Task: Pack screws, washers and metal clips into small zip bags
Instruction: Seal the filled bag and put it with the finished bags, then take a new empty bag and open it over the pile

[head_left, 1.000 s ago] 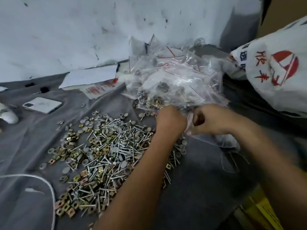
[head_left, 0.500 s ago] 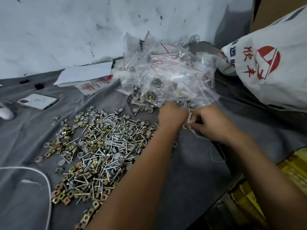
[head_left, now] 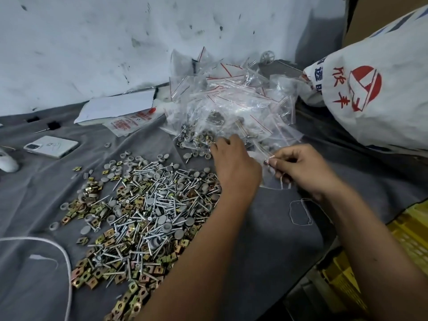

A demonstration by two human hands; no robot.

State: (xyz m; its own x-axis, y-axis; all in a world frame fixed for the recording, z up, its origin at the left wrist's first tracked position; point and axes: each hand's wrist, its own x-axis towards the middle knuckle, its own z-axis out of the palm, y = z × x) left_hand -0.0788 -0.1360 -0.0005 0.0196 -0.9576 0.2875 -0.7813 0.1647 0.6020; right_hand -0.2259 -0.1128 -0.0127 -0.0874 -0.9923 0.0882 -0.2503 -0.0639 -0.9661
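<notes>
Two hands working: right hand [head_left: 308, 172] pinching empty zip bag [head_left: 274, 179] at mouth, left hand [head_left: 234, 163] hovering loosely open, holding nothing, beside it. I'm seeing screws [head_left: 148, 205], washers, clips heaped on grey surface [head_left: 266, 239], just left. Risk: limp bag mouth collapsing, parts spilling into bag pile [head_left: 231, 105].

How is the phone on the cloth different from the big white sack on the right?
The phone is small, flat and rigid, lying at the left on the grey cloth; the sack is large, bulging and soft, at the right. The sack carries red printed characters and a logo; the phone's back looks plain apart from its camera. Both are white.
</notes>
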